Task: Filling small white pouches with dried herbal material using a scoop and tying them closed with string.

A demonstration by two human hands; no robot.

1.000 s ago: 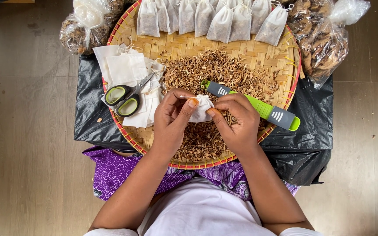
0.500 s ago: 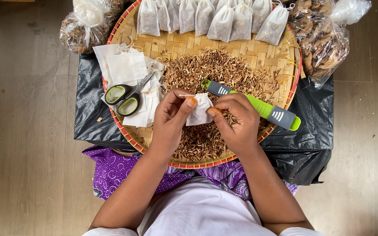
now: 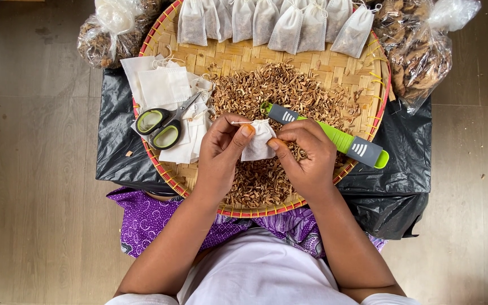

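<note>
White cloth pouch [image 3: 258, 142] sits pinched between left hand [image 3: 224, 149] and right hand [image 3: 307, 155], fingers closed on it, above the woven tray [image 3: 230, 59]; its lower part is hidden by fingertips; filled pouches [image 3: 278, 22] at the tray's far rim are cut off; scissors [image 3: 162, 125] lie left.

Landmark: round woven bamboo tray with a red rim [image 3: 238, 59].
Floor: grey-brown wooden plank floor [image 3: 29, 169], around the tray on all sides.
Under the tray: crumpled black plastic sheet [image 3: 396, 186], showing left and right of the tray.
Beside the tray's far left edge: clear plastic bag of brown dried pieces [image 3: 105, 36].
Beside the tray's far right edge: larger clear plastic bags of brown dried pieces [image 3: 419, 53], partly on the black sheet.
</note>
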